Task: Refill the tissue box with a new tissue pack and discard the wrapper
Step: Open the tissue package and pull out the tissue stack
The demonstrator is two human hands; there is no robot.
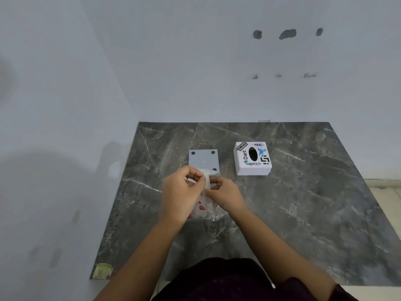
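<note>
A tissue pack (202,208) in clear wrapper with red print lies on the dark marble table (303,203), mostly under my hands. My left hand (181,195) and my right hand (225,195) both pinch the wrapper's far end, fingers closed on the plastic. Just beyond them the grey base plate (202,160) of the tissue box lies flat, with dark round feet at its corners. To the right stands the white tissue box cover (252,158), stickers on top and a dark oval slot.
White walls close in the table on the far side and on the left. A yellowish sticker (102,270) marks the table's near left corner. A pale floor strip (386,192) shows past the right edge.
</note>
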